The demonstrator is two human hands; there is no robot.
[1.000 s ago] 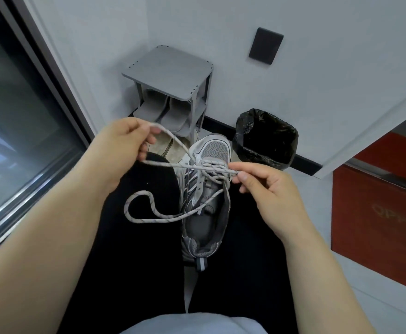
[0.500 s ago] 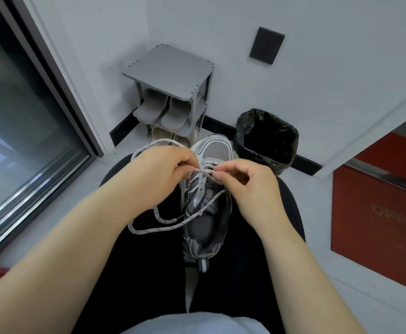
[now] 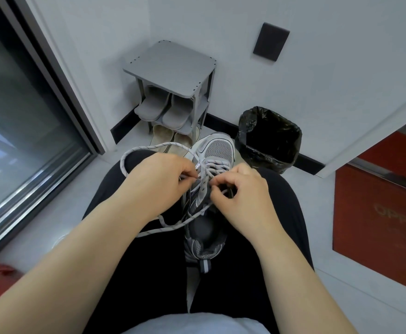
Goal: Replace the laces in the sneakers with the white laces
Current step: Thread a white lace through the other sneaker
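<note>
Left hand (image 3: 163,184) pinches the white speckled cord lace (image 3: 134,153); right hand (image 3: 240,196) pinches it at an eyelet. Grey mesh sneaker (image 3: 219,150) sits wedged between black-trousered thighs (image 3: 129,273), probably freeing both hands for threading.

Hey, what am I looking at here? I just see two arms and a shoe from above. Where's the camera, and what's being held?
There is no machine here. The camera is worn on a person's head and looks down, so this single view shows their own arms and lap. A grey sneaker lies on the lap between the thighs, on black trousers, with its toe pointing away. The left hand and the right hand each pinch the pale speckled lace close to the eyelets, and its slack loops out to the person's left. Farther off, on the floor, stand a small grey shoe rack holding slippers and a bin lined with a black bag.
</note>
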